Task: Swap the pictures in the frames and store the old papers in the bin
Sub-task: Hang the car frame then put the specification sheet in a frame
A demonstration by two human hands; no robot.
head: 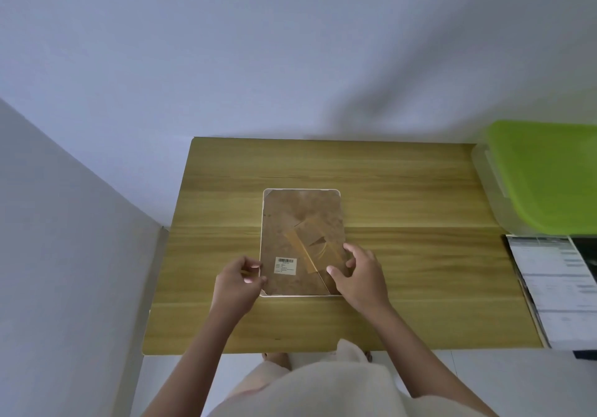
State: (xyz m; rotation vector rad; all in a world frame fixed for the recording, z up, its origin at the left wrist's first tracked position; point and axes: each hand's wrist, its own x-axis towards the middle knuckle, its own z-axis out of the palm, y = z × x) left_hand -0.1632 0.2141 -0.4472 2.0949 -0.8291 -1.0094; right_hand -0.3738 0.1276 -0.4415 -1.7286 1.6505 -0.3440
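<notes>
Brown fibreboard is what is shown uppermost: the white-rimmed rectangular picture frame point(302, 242) is laid face down in the middle of the light wooden desk point(403, 190), presumably so that its backing board can be reached and the picture swapped; a folded easel stand and a white barcode label point(285, 265) are seen on that backing. The left hand point(240, 282) is placed at the frame's near left edge, its fingers curled and apparently pinching the rim, judged as steadying it; the right hand point(358, 274) is set on the near right part of the backing, fingers bent and spread, the tips seemingly pressed against the board or a clip, though no clip can be made out. The clear plastic bin with a lime-green lid point(542, 174) is kept at the desk's far right corner, lid on, cut off by the picture's edge; a stack of printed papers point(555, 290) is laid just before it, also cut off, its print too blurred to be read. The picture inside the frame is hidden.
</notes>
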